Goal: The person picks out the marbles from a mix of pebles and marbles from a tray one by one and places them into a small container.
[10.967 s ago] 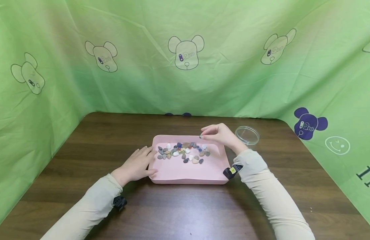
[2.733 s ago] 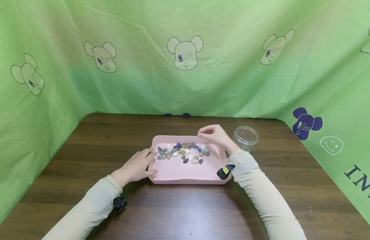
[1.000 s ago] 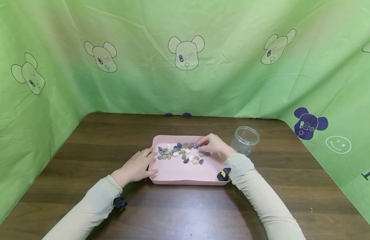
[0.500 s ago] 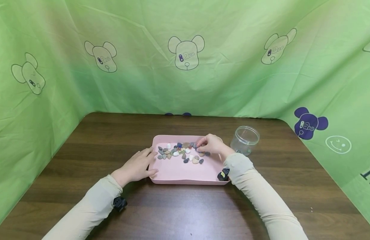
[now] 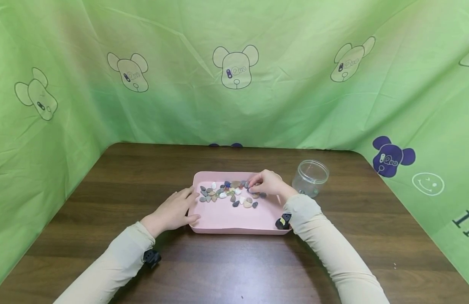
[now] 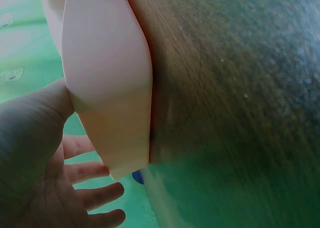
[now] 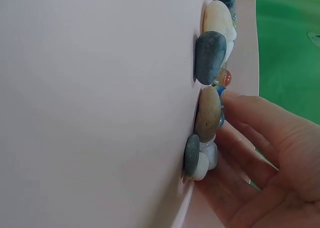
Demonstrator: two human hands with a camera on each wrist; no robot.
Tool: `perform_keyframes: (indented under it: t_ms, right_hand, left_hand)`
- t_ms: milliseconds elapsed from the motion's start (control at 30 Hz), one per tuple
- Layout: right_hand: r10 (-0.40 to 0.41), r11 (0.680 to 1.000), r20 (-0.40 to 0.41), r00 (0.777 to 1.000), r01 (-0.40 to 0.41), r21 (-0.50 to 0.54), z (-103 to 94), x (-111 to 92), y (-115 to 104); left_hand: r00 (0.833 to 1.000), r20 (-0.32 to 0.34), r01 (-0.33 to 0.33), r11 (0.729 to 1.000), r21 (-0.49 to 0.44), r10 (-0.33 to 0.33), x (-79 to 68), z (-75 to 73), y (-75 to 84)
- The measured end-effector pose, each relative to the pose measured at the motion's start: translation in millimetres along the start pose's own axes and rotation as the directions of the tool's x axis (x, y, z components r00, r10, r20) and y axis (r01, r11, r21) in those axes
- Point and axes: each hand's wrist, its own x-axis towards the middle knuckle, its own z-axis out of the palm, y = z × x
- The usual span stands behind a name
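A pink tray (image 5: 238,219) holds several pebbles (image 5: 213,195) and glass marbles (image 5: 227,184) in a loose band. My left hand (image 5: 175,211) rests at its left end with fingers spread; in the left wrist view the thumb (image 6: 55,95) lies at the rim. My right hand (image 5: 270,183) reaches down over the back right of the tray, its thumb and fingertips pinching a blue marble (image 7: 220,90). Right beside it lie a tan pebble (image 7: 208,114), a dark grey pebble (image 7: 210,58) and a red-streaked marble (image 7: 224,78). The curled fingers partly hide the stones behind them.
A clear open jar (image 5: 311,177) stands right of the tray, behind my right forearm, with a few marbles at its bottom. The dark wooden table (image 5: 234,266) meets a green printed curtain (image 5: 234,114) at the back and sides.
My right hand came down from above the tray's back rim to the marbles, where its fingertips shifted slightly over the last second. The left hand stays in place on the tray.
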Motion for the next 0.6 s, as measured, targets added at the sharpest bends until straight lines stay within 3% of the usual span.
perform_keyframes:
  t_ms: [300, 600]
  right_hand:
    - [-0.086, 0.982, -0.014, 0.996, 0.087, 0.166, -5.7, -1, -1]
    - [-0.175, 0.960, -0.031, 0.984, 0.177, 0.218, -10.3, -2, -1]
  left_hand:
    - [1.000, 0.007, 0.003, 1.000, -0.006, -0.003, -1.0, -0.9, 1.2]
    - [1.000, 0.002, 0.002, 1.000, -0.007, -0.002, -1.8, -1.6, 1.8]
